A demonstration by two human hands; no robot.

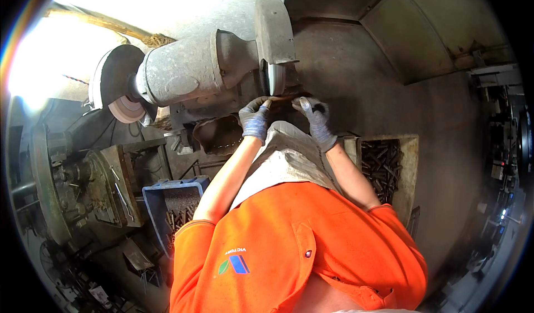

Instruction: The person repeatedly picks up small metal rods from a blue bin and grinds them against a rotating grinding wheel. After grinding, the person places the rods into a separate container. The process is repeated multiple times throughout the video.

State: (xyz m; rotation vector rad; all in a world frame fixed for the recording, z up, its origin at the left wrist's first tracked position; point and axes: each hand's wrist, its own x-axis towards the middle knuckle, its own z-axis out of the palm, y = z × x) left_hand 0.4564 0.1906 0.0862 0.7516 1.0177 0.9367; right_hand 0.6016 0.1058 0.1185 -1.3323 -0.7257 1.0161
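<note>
A bench grinder [183, 71] with a grey motor housing stands in front of me. Its right wheel [276, 79] sits under a metal guard [275, 32]. Just below that wheel, a thin dark metal rod [286, 98] spans the gap between my gloved hands. My left hand [255, 116] pinches the rod's left end, close under the wheel. On the other side my right hand [316, 122] has its fingers closed at the rod's right end, partly in shadow. Whether the rod touches the wheel I cannot tell.
At my left stands a blue crate [153, 213] with brownish metal rods in it. A pale-walled box [410, 163] full of dark rods is at my right. The grinder's left wheel [127, 110] and a heavy machine [100, 185] are farther left. A metal cabinet [434, 24] stands at far right.
</note>
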